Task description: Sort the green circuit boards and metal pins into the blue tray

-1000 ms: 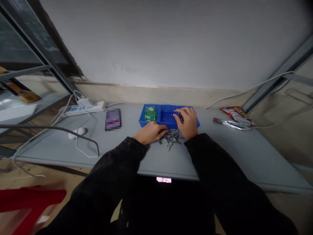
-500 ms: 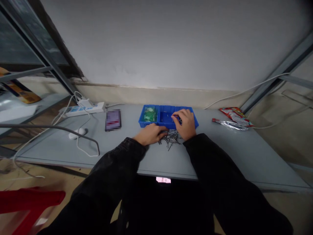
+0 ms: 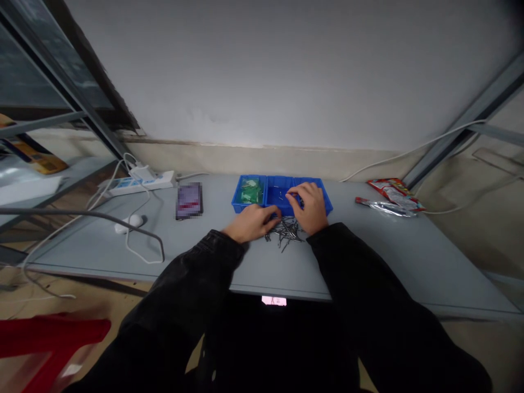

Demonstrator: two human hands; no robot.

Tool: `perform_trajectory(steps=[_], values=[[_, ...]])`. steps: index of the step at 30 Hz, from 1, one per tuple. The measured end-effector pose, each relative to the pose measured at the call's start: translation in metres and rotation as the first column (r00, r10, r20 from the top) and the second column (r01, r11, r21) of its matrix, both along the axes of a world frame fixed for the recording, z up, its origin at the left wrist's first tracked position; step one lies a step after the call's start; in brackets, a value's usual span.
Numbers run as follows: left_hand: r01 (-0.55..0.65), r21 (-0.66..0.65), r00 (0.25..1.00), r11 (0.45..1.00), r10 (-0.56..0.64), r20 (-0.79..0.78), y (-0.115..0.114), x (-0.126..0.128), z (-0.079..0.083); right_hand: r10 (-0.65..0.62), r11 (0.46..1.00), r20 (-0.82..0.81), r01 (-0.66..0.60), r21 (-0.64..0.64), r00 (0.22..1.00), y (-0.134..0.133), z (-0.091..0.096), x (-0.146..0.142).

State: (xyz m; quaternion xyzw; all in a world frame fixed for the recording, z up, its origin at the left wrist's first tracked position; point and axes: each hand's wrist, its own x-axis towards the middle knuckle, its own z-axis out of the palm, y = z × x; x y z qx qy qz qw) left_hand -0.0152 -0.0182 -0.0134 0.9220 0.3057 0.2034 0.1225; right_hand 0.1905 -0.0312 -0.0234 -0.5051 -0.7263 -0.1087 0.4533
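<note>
Left hand (image 3: pixel 252 221) and right hand (image 3: pixel 311 207) curled, any pinch unclear; metal pins (image 3: pixel 289 232) remain piled between, some in the tray (image 3: pixel 278 182) beside the right

A white power strip (image 3: pixel 144 185) lies at left, a red-and-silver packet (image 3: pixel 396 194) at right, a red object (image 3: pixel 53 334) at lower left.

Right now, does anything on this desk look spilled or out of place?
Yes: a jumbled pile of slim metal pieces lies loose on the grey tabletop, just in front of the blue parts bins rather than inside them. That scatter could pass for a spill.
</note>
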Motion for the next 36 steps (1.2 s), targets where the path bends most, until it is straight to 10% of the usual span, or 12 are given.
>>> perform_trajectory(steps=[19,36], values=[[-0.186,0.088,0.904,0.979,0.135,0.406,0.0024,-0.0032,-0.003,0.214,0.975,0.085,-0.208,-0.072,0.973,-0.005,0.0028,-0.0029],[-0.122,0.12,0.948,0.985,0.08,0.308,0.0012,-0.002,-0.004,0.241,0.97,0.1,-0.236,-0.058,0.965,-0.0052,0.0001,-0.0067]])
